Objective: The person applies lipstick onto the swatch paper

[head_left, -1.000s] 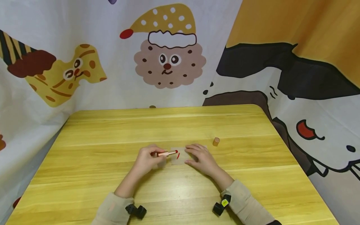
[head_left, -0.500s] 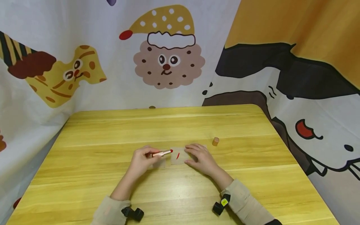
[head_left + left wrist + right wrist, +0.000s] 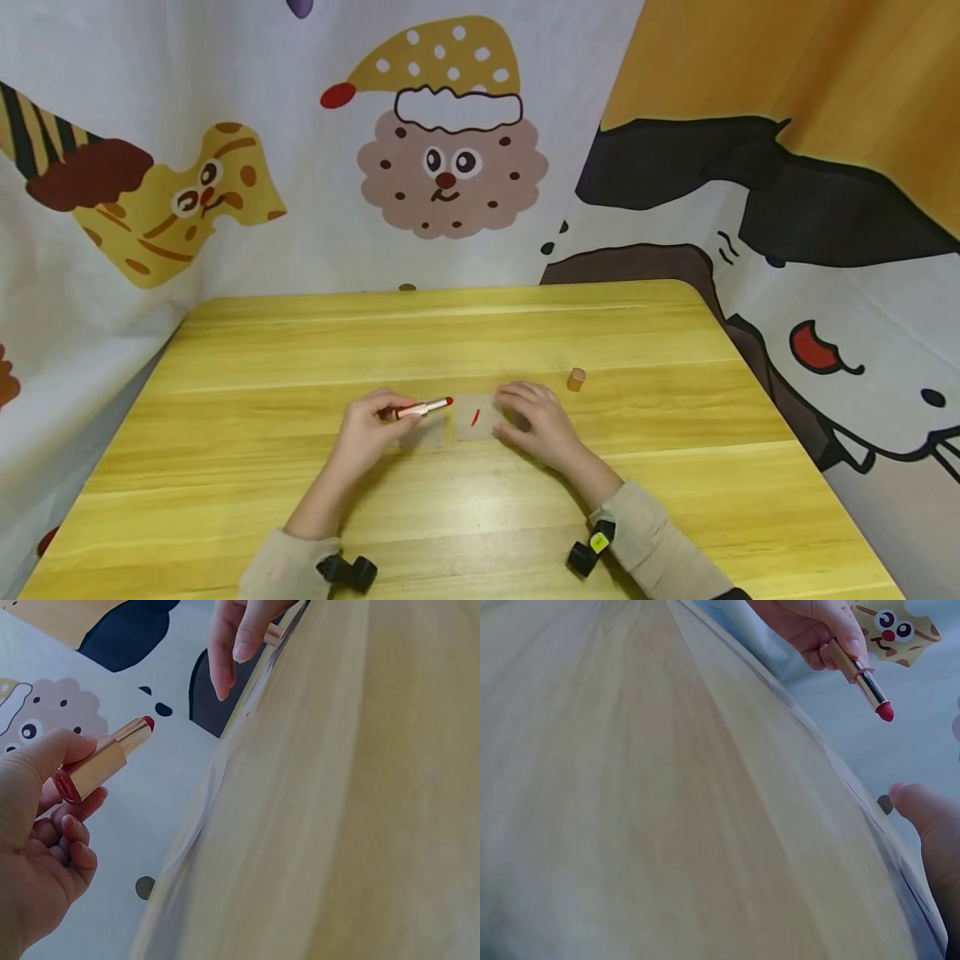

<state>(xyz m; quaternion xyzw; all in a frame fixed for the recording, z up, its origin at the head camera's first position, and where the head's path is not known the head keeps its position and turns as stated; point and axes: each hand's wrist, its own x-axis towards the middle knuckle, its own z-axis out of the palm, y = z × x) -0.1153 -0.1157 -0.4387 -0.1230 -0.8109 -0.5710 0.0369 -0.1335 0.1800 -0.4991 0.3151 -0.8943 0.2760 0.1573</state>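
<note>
My left hand (image 3: 366, 427) pinches an uncapped lipstick (image 3: 426, 408) between thumb and fingers, its red tip pointing right. In the left wrist view, the gold lipstick tube (image 3: 101, 766) shows its dark red base, with the other fingers curled below. A thin, pale, translucent sheet (image 3: 467, 429) lies flat on the table and bears one short red stroke (image 3: 476, 417). My right hand (image 3: 540, 423) rests on the sheet's right part with relaxed, slightly bent fingers. The lipstick tip is above the sheet's left part, apart from the stroke.
A gold-brown lipstick cap (image 3: 576, 380) stands on the wooden table (image 3: 480, 333) behind and right of the right hand. A curtain (image 3: 300, 242) printed with cartoon figures hangs behind the table. Each wrist wears a small black camera (image 3: 348, 573).
My left hand has drawn the lipstick left, away from the red stroke, leaving the stroke fully visible. My right hand has stayed in place on the sheet.
</note>
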